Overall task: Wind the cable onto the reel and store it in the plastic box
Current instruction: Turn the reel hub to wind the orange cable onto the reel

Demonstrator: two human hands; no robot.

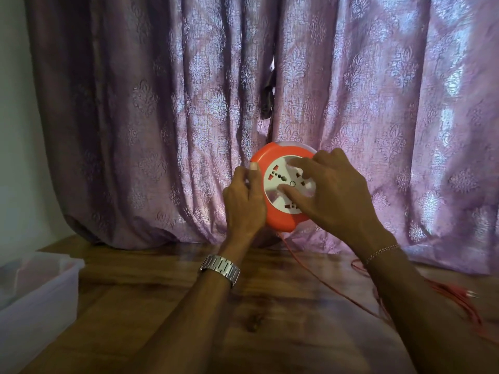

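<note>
A round orange cable reel (272,157) with a white socket face is held up above the wooden table (189,306), in front of the curtain. My left hand (244,201) grips the reel's left rim, thumb on the front edge. My right hand (334,190) lies over the white face, fingers spread and pressing on it. A thin red cable (337,292) runs from the reel's underside down across the table to a loose pile at the right edge. The translucent plastic box (35,292) sits at the table's left edge, open.
A purple patterned curtain (162,117) hangs right behind the reel and bunches on the table's back edge. A pale wall is at the far left. A metal watch is on my left wrist, a thin bracelet on my right.
</note>
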